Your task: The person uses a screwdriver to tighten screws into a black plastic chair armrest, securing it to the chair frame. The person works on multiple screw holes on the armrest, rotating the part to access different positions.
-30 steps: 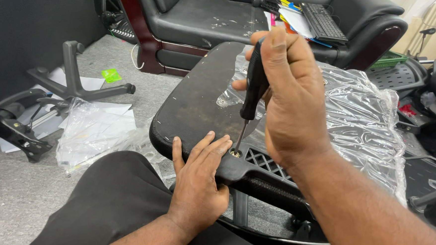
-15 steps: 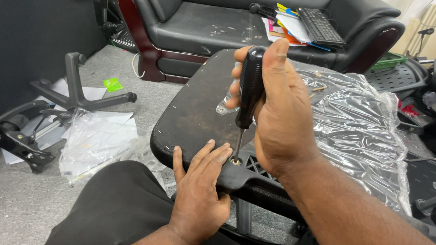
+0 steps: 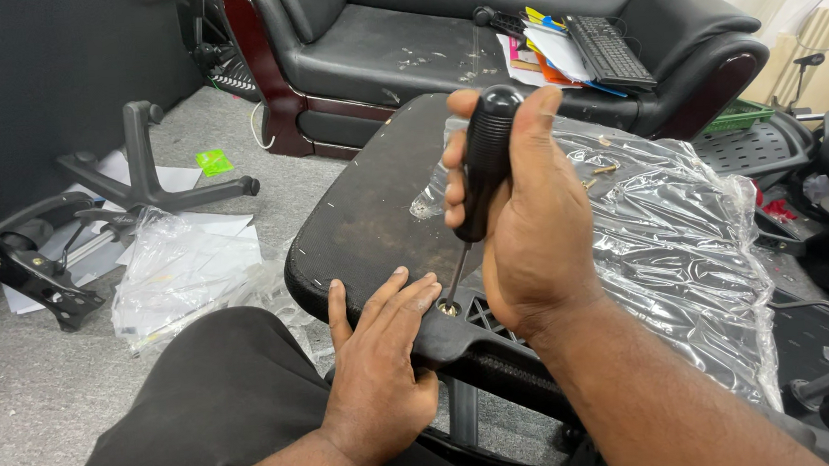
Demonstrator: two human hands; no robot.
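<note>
The right hand [image 3: 528,227] is wrapped tight round a screwdriver [image 3: 478,178] — glossy black ribbed handle, thin steel shaft running down and slightly left to a brass-coloured screw [image 3: 448,308] sunk in a round recess. The tool stands nearly upright, tip in the screw head, just beyond the left fingertips.

The left hand [image 3: 381,377] lies flat and open, fingers spread narrowly, pressing on a black plastic bracket [image 3: 481,338] with a ribbed, grid-like underside. That bracket sits against the underside of a seat pan [image 3: 371,216] — a wide, rounded slab of dull black, rough and flecked with pale dust, stretching away ahead of both hands.

Under and to the right of the right hand a clear plastic wrap [image 3: 670,238] is bunched over the seat, crinkled and shiny; a few small brass screws [image 3: 605,168] rest on it beyond the knuckles.

Left of the left hand, on grey carpet, lies another clear bag [image 3: 185,269] over white sheets, and past it a black star-shaped chair base [image 3: 142,176] and a small bright green slip [image 3: 213,162]. Far ahead of the hands stands a black leather sofa [image 3: 395,45] with dark red wooden trim, carrying a black keyboard [image 3: 608,51] and a loose stack of white, pink and yellow papers [image 3: 542,47].
</note>
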